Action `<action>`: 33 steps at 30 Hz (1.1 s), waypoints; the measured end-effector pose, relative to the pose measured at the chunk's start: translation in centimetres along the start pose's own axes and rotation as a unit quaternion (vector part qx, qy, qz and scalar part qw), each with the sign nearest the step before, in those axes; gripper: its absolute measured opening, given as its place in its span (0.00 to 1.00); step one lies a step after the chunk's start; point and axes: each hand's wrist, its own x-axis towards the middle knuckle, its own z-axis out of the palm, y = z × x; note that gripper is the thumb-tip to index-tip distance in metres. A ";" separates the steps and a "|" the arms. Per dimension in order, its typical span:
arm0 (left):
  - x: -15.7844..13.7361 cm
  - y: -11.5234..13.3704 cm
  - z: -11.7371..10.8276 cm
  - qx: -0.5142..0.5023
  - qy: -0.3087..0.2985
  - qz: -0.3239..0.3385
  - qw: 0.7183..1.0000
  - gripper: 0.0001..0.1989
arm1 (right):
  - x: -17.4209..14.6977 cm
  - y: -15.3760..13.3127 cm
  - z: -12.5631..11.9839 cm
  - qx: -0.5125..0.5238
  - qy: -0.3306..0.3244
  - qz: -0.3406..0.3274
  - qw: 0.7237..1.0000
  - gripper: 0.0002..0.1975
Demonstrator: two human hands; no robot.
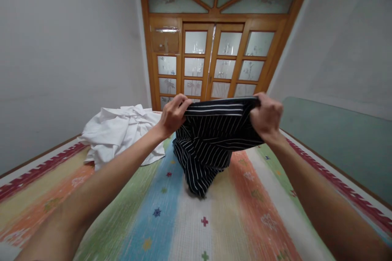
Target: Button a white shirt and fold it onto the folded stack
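A black garment with thin white stripes (208, 142) is stretched between my two hands in the middle of the view. Its top edge is a straight band with stripes running lengthwise; I cannot tell which kind of garment it is. My left hand (174, 115) pinches the left end of that band. The right end is gripped in my right hand (267, 115), its fingers curled round the cloth. Below the band the fabric hangs in folds, and its lower tip reaches down close to the striped cover (190, 228).
A crumpled white cloth (119, 130) lies on the cover at the far left. Pale walls (67, 49) rise on both sides. Behind stands a wooden door with glass panes (214, 57), and a greenish panel (337, 138) borders the right side.
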 end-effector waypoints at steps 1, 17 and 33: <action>0.9 0.1 -0.4 0.003 0.061 0.001 0.998 0.15 | 0.8 -0.5 -0.9 0.008 0.091 -0.020 0.996 0.13; -11.0 2.2 -0.5 -0.350 -0.490 -0.325 0.729 0.15 | -11.5 6.6 -0.3 0.125 -0.617 0.004 0.777 0.17; -15.3 7.7 7.9 -0.278 -0.313 -0.152 0.895 0.18 | -19.6 -4.3 8.6 0.117 -0.460 -0.005 0.880 0.11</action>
